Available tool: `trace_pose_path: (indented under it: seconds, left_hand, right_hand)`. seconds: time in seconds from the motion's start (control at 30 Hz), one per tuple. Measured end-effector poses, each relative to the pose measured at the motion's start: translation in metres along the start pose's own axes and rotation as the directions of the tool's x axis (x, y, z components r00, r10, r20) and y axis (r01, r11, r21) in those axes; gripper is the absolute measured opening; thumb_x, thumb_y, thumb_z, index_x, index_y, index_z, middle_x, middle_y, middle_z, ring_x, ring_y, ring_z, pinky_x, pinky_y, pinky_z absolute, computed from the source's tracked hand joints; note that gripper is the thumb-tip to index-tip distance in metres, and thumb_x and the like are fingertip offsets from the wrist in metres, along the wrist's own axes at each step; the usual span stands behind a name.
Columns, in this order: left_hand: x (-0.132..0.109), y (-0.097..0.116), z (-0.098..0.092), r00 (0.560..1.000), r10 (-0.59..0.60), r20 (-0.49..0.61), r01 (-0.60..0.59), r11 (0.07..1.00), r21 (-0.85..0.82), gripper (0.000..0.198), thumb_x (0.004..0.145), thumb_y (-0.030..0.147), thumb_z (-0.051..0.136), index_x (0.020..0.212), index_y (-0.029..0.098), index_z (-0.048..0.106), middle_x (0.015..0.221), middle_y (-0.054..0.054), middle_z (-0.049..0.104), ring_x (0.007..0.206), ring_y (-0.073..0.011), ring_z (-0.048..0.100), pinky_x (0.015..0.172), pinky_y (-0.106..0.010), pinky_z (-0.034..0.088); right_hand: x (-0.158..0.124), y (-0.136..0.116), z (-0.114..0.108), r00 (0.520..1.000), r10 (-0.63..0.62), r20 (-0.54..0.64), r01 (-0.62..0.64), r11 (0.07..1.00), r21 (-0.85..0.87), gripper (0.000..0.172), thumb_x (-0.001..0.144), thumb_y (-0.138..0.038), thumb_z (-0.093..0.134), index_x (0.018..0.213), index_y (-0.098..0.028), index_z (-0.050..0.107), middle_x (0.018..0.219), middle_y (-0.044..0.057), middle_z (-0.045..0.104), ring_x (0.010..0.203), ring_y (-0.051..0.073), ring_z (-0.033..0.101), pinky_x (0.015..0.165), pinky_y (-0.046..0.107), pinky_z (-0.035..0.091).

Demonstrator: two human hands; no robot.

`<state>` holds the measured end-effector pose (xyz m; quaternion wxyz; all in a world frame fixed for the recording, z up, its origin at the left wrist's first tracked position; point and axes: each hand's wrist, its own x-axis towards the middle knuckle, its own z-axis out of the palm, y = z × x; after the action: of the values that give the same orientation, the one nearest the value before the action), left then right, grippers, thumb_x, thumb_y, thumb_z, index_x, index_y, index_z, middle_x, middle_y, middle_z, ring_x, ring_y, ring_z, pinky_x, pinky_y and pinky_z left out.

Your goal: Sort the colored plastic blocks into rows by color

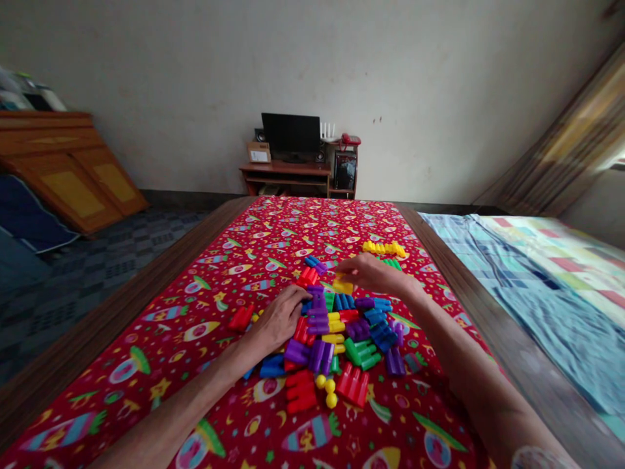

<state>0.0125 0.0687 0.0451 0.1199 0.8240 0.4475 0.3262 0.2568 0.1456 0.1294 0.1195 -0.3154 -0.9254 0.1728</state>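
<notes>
A heap of plastic building blocks lies on a red patterned cloth [234, 430]. My left hand [280, 317] rests at the heap's left side, fingers bent together, their tips beside a purple block [318, 301]; what they grip is hidden. My right hand [374, 273] is over the far side of the heap, fingers curled at a yellow block [342, 285]. Nearer to me are red blocks [300, 391], green blocks [362, 353], blue blocks [383, 333] and a piece made of yellow balls [331, 392].
Beyond my right hand lies a row of joined yellow blocks [383, 249], with a green block [392, 264] near it. A desk [286, 169] with a monitor [291, 133] stands against the wall. A wooden cabinet [73, 169] is at left, a bed [541, 286] at right.
</notes>
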Motion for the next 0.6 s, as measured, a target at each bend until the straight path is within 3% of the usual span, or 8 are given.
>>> trace_pose_path:
  seconds: [0.07,0.1,0.2,0.27,0.3,0.37,0.5,0.6]
  left_hand:
    - [0.000,0.000,0.000,1.000,0.007,-0.002,-0.006,1.000,0.015,0.031,0.087,0.009,0.037,0.101,0.016,0.063,0.100,-0.009,0.062,0.096,-0.0198,0.062,0.091,-0.035,0.052]
    - [0.000,-0.001,0.001,1.000,0.011,-0.005,-0.011,1.000,0.019,0.031,0.087,0.009,0.036,0.100,0.016,0.063,0.100,-0.009,0.062,0.096,-0.0195,0.062,0.091,-0.034,0.052]
    - [0.001,-0.002,0.001,1.000,0.023,-0.015,-0.022,0.999,0.025,0.030,0.088,0.011,0.036,0.099,0.016,0.064,0.099,-0.009,0.062,0.095,-0.0192,0.061,0.090,-0.033,0.052]
    - [0.001,-0.003,0.001,1.000,0.021,-0.012,-0.021,0.999,0.025,0.029,0.088,0.014,0.037,0.099,0.018,0.064,0.099,-0.008,0.062,0.096,-0.0198,0.061,0.090,-0.033,0.052]
    - [0.001,-0.003,0.001,1.000,0.018,-0.008,-0.018,1.000,0.023,0.029,0.089,0.015,0.038,0.099,0.018,0.065,0.099,-0.008,0.063,0.096,-0.0201,0.061,0.090,-0.033,0.052]
    - [0.001,-0.003,0.000,1.000,0.015,0.002,-0.015,1.000,0.020,0.030,0.089,0.016,0.038,0.100,0.018,0.065,0.099,-0.009,0.063,0.096,-0.0205,0.061,0.089,-0.033,0.052]
    - [0.000,-0.004,0.000,1.000,0.014,0.010,-0.014,1.000,0.020,0.031,0.090,0.018,0.037,0.101,0.017,0.066,0.099,-0.009,0.064,0.096,-0.0210,0.062,0.089,-0.034,0.052]
    - [0.000,-0.006,0.000,1.000,0.009,0.010,-0.009,1.000,0.019,0.031,0.090,0.018,0.037,0.101,0.018,0.066,0.099,-0.009,0.064,0.097,-0.0208,0.062,0.089,-0.033,0.052]
  right_hand:
    - [-0.002,0.031,-0.009,0.970,0.127,-0.208,-0.124,0.992,0.026,0.023,0.080,-0.010,0.053,0.092,-0.014,0.071,0.079,0.002,0.070,0.070,0.013,0.061,0.062,0.021,0.042]
    - [-0.004,0.048,-0.013,0.928,0.207,-0.308,-0.206,0.978,0.037,0.024,0.077,-0.011,0.054,0.092,-0.014,0.072,0.080,0.003,0.071,0.072,0.015,0.063,0.063,0.021,0.044]
    - [-0.013,0.095,-0.018,0.722,0.424,-0.547,-0.430,0.894,0.126,0.028,0.074,-0.015,0.052,0.094,-0.014,0.072,0.078,0.004,0.071,0.074,0.018,0.066,0.064,0.024,0.049]
    - [-0.017,0.117,-0.016,0.587,0.492,-0.642,-0.512,0.841,0.176,0.033,0.074,-0.017,0.051,0.099,-0.013,0.071,0.079,0.006,0.072,0.075,0.019,0.067,0.066,0.026,0.052]
    - [-0.019,0.124,-0.014,0.544,0.506,-0.670,-0.541,0.821,0.181,0.036,0.074,-0.018,0.051,0.103,-0.012,0.070,0.081,0.007,0.072,0.076,0.019,0.068,0.067,0.027,0.052]
    - [-0.020,0.132,-0.010,0.521,0.508,-0.686,-0.595,0.792,0.136,0.039,0.074,-0.019,0.050,0.108,-0.012,0.069,0.087,0.009,0.073,0.079,0.020,0.068,0.071,0.029,0.053]
    - [-0.022,0.130,-0.010,0.566,0.497,-0.657,-0.648,0.761,0.018,0.033,0.078,-0.019,0.049,0.099,-0.011,0.073,0.085,0.013,0.074,0.080,0.023,0.068,0.073,0.029,0.050]
    - [-0.026,0.121,-0.018,0.556,0.494,-0.669,-0.667,0.745,-0.003,0.030,0.081,-0.019,0.047,0.091,-0.013,0.075,0.084,0.014,0.073,0.082,0.025,0.067,0.072,0.029,0.047]
